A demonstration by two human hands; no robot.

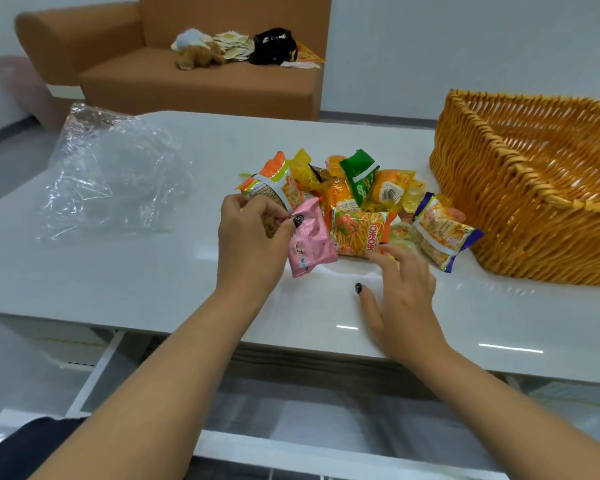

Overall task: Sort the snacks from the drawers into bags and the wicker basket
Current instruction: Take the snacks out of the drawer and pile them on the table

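A heap of snack packets lies on the white table. My left hand grips a pink packet together with an orange-and-white packet at the heap's left side. My right hand hovers with spread fingers over the table, its fingertips by an orange stick-snack packet and a small jelly cup. A blue-edged packet lies at the heap's right. The wicker basket stands at the right. A crumpled clear plastic bag lies at the left.
An open drawer juts out under the table's front edge, below my forearms. Behind the table stands a brown sofa bearing a plush toy, papers and a black bag.
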